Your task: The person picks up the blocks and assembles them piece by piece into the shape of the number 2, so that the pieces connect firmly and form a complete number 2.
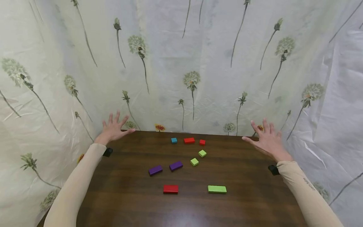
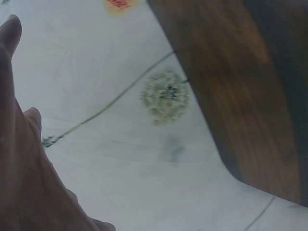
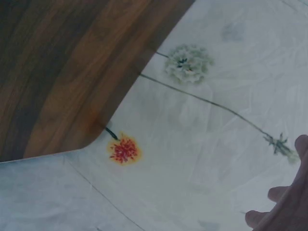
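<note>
My left hand (image 1: pixel 113 128) is raised over the table's far left corner, fingers spread and holding nothing. Over the far right corner my right hand (image 1: pixel 267 142) is also spread wide with nothing in it. Between them on the table lie small coloured blocks, none touched. At the back are a blue block (image 1: pixel 174 140), a red block (image 1: pixel 189 141) and a small red cube (image 1: pixel 202 142). Two light green blocks (image 1: pixel 202 153) lie nearer, with two purple blocks (image 1: pixel 155 170) left of them. A longer red block (image 1: pixel 170 189) and a long green block (image 1: pixel 217 189) lie closest.
The dark wooden table (image 1: pixel 127 205) has its far edge against a white curtain (image 1: pixel 170 56) printed with flowers, which also hangs along both sides. A black wrist device (image 1: pixel 108 152) is strapped at the left wrist, and another black device (image 1: pixel 273 170) at the right.
</note>
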`<action>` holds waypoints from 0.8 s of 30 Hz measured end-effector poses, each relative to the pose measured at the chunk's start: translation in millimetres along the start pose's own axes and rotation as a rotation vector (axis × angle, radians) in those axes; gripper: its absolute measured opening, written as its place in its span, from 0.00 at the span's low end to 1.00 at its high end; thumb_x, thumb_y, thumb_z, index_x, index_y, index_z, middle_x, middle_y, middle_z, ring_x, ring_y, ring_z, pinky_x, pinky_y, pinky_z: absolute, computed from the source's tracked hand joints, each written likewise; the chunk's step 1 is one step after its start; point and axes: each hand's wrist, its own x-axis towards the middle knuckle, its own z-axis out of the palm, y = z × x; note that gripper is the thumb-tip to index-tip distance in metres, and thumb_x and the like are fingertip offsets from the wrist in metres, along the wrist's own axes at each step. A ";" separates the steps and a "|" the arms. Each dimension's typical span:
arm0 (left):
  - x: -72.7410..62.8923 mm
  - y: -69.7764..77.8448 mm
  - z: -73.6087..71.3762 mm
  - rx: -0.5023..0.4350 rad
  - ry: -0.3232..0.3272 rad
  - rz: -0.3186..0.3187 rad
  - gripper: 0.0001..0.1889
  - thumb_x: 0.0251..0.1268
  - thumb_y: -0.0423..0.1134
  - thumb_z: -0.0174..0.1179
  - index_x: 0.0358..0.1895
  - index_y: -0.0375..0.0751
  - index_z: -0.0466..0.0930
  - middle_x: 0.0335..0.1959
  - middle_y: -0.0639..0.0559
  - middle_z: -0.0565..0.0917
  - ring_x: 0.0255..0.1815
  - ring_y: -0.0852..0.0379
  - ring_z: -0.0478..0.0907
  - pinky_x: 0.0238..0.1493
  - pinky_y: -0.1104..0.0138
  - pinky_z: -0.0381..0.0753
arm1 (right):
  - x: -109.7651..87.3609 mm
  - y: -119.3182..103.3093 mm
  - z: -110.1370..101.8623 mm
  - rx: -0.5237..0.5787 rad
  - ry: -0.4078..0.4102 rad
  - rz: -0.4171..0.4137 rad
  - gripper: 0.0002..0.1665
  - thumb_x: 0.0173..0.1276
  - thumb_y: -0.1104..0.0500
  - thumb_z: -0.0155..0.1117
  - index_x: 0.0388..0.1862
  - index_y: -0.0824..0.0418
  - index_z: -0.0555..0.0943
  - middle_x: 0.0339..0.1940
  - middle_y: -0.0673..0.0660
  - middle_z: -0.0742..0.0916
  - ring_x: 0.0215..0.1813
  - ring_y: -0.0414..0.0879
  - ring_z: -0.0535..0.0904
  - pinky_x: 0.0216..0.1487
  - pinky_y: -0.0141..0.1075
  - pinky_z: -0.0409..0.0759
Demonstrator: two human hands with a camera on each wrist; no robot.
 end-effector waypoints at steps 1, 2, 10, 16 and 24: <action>-0.9 0.1 -0.3 -0.003 0.000 -0.001 0.48 0.59 0.77 0.41 0.77 0.62 0.34 0.77 0.45 0.22 0.75 0.33 0.18 0.62 0.26 0.32 | -0.1 -0.1 0.1 0.005 0.001 -0.001 0.56 0.61 0.21 0.46 0.78 0.39 0.37 0.78 0.68 0.37 0.74 0.76 0.36 0.58 0.78 0.39; -1.8 0.2 -0.7 -0.001 -0.003 -0.002 0.48 0.60 0.77 0.40 0.77 0.62 0.33 0.77 0.45 0.22 0.75 0.33 0.18 0.62 0.26 0.32 | 0.0 -0.2 0.3 0.009 0.000 -0.001 0.56 0.61 0.21 0.46 0.78 0.39 0.37 0.78 0.68 0.37 0.74 0.76 0.35 0.58 0.78 0.39; -5.2 -0.2 -1.8 -0.019 0.002 -0.006 0.47 0.61 0.76 0.41 0.77 0.63 0.33 0.77 0.46 0.22 0.74 0.32 0.17 0.62 0.26 0.31 | -0.3 0.0 2.0 0.034 0.019 -0.003 0.56 0.60 0.22 0.49 0.78 0.39 0.37 0.78 0.68 0.37 0.74 0.76 0.35 0.57 0.78 0.39; -2.6 1.0 -0.6 -0.004 -0.019 -0.013 0.48 0.59 0.78 0.38 0.77 0.63 0.31 0.77 0.45 0.21 0.74 0.33 0.17 0.63 0.27 0.32 | -1.9 0.1 5.2 0.032 0.014 0.000 0.56 0.61 0.22 0.48 0.78 0.40 0.38 0.78 0.67 0.37 0.75 0.75 0.34 0.58 0.77 0.39; 0.9 1.3 -0.6 -0.009 -0.006 0.003 0.47 0.61 0.77 0.40 0.77 0.63 0.32 0.77 0.45 0.22 0.74 0.34 0.17 0.63 0.27 0.33 | -5.2 1.4 8.3 0.037 0.010 0.001 0.57 0.60 0.22 0.50 0.79 0.40 0.39 0.78 0.68 0.39 0.75 0.75 0.34 0.59 0.77 0.39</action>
